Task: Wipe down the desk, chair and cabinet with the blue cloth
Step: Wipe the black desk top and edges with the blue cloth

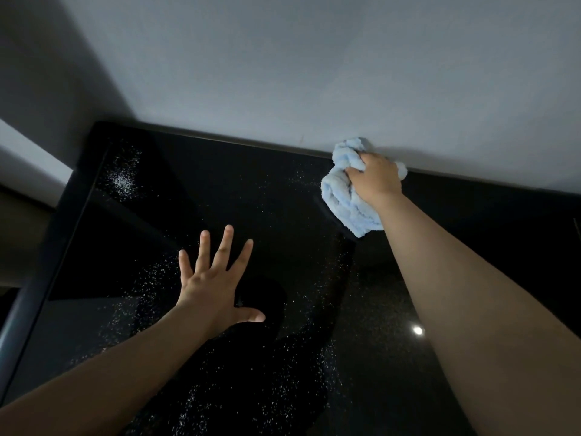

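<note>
A glossy black speckled top (257, 196) fills the lower part of the view; whether it is the desk or the cabinet I cannot tell. My right hand (374, 179) grips the bunched light-blue cloth (345, 199) and holds it against the top's far edge, right where it meets the wall. My left hand (217, 278) lies flat on the black surface with its fingers spread wide, nearer to me and to the left of the cloth.
A pale grey wall (298, 67) rises directly behind the top. The top's left edge (59, 228) drops off beside a white wall section (31, 162). A light reflection (417, 330) glints on the surface at the right.
</note>
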`<state>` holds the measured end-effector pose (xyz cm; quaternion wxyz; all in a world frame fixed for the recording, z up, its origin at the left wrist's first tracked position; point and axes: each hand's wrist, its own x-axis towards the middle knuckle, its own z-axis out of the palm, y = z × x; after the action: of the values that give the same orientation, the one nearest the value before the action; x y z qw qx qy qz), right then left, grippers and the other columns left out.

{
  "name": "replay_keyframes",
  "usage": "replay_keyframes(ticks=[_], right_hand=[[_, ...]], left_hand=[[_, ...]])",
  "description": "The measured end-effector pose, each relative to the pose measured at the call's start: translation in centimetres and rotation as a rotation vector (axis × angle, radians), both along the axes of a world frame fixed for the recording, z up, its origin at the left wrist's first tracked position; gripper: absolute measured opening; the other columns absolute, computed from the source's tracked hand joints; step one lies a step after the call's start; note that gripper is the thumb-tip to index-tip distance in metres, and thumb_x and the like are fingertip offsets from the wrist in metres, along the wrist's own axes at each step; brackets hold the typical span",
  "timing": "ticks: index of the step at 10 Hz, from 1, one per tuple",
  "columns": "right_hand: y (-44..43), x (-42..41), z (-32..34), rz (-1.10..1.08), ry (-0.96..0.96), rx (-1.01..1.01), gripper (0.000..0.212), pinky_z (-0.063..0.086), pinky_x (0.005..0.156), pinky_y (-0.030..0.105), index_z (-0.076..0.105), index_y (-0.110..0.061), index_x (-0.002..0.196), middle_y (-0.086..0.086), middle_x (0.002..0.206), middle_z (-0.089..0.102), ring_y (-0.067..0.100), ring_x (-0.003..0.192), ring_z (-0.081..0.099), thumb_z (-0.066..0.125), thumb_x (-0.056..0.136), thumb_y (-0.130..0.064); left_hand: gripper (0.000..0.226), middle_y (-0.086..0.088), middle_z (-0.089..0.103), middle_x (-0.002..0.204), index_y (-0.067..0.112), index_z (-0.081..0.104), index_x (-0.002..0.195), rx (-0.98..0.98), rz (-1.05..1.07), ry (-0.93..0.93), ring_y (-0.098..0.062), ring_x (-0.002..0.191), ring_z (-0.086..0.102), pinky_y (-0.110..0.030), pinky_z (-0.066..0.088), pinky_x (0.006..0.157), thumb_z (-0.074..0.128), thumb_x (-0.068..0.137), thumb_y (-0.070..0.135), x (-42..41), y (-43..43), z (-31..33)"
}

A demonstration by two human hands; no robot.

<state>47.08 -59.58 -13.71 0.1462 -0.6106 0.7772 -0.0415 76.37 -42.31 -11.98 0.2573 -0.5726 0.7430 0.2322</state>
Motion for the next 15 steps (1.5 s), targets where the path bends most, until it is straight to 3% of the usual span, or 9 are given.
replay_keyframes(ticks=[3,7,10,12,14,15], right_hand=[[1.8,0.5,0.7,0.040,0.037,-0.026,0.032,0.051,0.084,0.048,0.063,-0.014,0.105,0.008,0.103,0.064,0.030,0.097,0.060,0.034,0.095,-0.025],[6.6,1.1,0.7,0.107,0.082,-0.133,0.025,0.047,0.077,0.040,0.062,-0.008,0.095,0.008,0.090,0.060,0.028,0.086,0.059,0.041,0.096,-0.020],[9.9,1.5,0.4,0.069,0.057,-0.118,0.024,0.051,0.084,0.043,0.063,-0.012,0.102,0.006,0.101,0.063,0.027,0.099,0.059,0.047,0.095,-0.028],[12.1,2.0,0.6,0.047,0.052,-0.082,0.022,0.054,0.077,0.042,0.062,-0.017,0.103,0.002,0.104,0.062,0.027,0.105,0.058,0.047,0.095,-0.031],[14.5,2.5,0.7,0.008,0.031,-0.039,0.026,0.052,0.088,0.042,0.062,-0.020,0.110,-0.001,0.118,0.060,0.025,0.119,0.053,0.047,0.095,-0.036],[15.9,2.8,1.0,-0.017,0.011,-0.016,0.033,0.049,0.096,0.044,0.058,-0.021,0.125,-0.001,0.131,0.055,0.025,0.130,0.044,0.048,0.097,-0.037]], left_hand=[[0.129,-0.004,-0.052,0.141,0.033,-0.037,0.139,-0.009,0.006,0.010,-0.040,0.136,-0.035,-0.063,-0.005,0.112,0.044,0.057,0.091,0.0,0.0,0.1],[0.127,-0.004,-0.050,0.143,0.034,-0.036,0.139,-0.018,0.012,0.016,-0.040,0.137,-0.033,-0.063,-0.002,0.113,0.046,0.059,0.090,0.0,0.1,0.2],[0.129,-0.004,-0.047,0.145,0.034,-0.035,0.140,-0.027,0.010,0.014,-0.040,0.138,-0.032,-0.064,-0.001,0.112,0.046,0.057,0.091,0.1,0.1,0.1],[0.129,-0.005,-0.044,0.147,0.034,-0.031,0.142,-0.034,0.013,0.035,-0.040,0.139,-0.030,-0.065,0.000,0.113,0.048,0.057,0.090,0.1,0.1,0.1],[0.129,-0.004,-0.044,0.147,0.034,-0.031,0.143,-0.031,0.015,0.035,-0.040,0.138,-0.031,-0.065,0.000,0.113,0.048,0.057,0.090,0.1,0.1,0.0],[0.129,-0.004,-0.044,0.147,0.035,-0.031,0.142,-0.034,0.014,0.030,-0.040,0.138,-0.030,-0.065,0.000,0.112,0.049,0.057,0.089,0.0,0.0,0.0]])
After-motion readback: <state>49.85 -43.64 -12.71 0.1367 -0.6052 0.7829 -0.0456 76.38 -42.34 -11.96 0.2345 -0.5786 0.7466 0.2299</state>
